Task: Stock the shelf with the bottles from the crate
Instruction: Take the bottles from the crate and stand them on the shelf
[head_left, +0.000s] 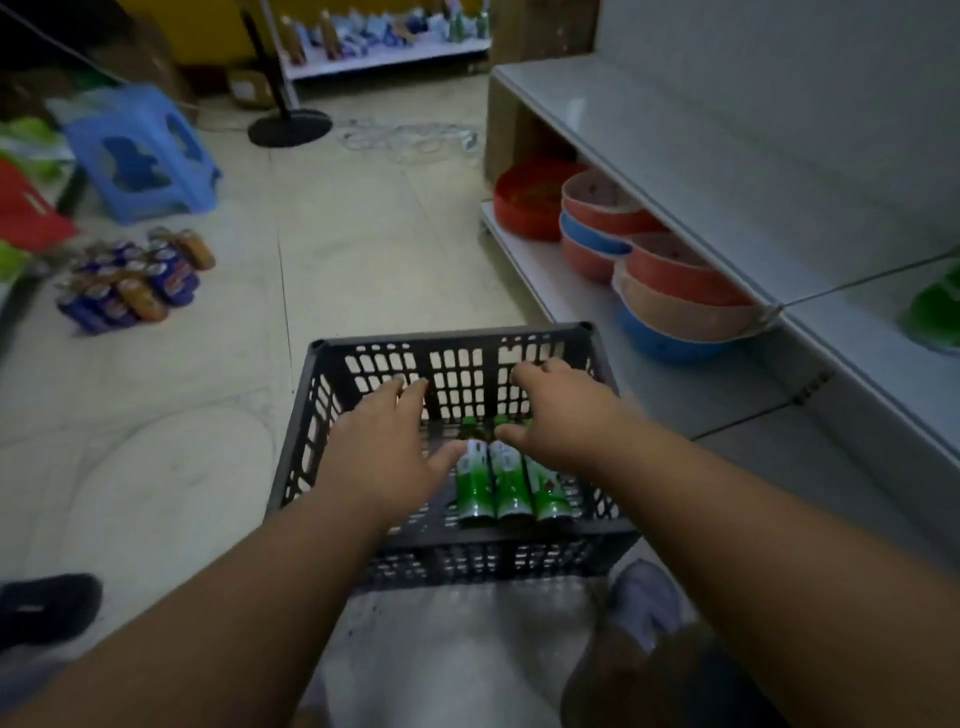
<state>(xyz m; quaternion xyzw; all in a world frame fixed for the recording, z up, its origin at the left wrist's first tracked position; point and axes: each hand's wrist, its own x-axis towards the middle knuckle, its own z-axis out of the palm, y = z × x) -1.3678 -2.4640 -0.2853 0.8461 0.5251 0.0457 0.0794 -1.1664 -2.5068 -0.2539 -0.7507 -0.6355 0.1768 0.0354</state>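
Note:
A dark grey slatted crate (322, 431) stands on the floor right in front of me. Three green-and-white bottles (506, 486) lie side by side on its bottom, caps pointing away. My left hand (387, 447) hovers over the crate's left half, fingers spread, thumb close to the leftmost bottle. My right hand (563, 410) hangs above the bottles' necks, fingers apart, holding nothing. The grey shelf unit (691, 150) runs along the right side, its upper board bare.
Stacked red, blue and orange plastic basins (670, 291) fill the lower shelf. A blue stool (143, 156) and a pack of small bottles (137, 283) sit on the floor at left. A black stand base (289, 127) and white cable lie farther back.

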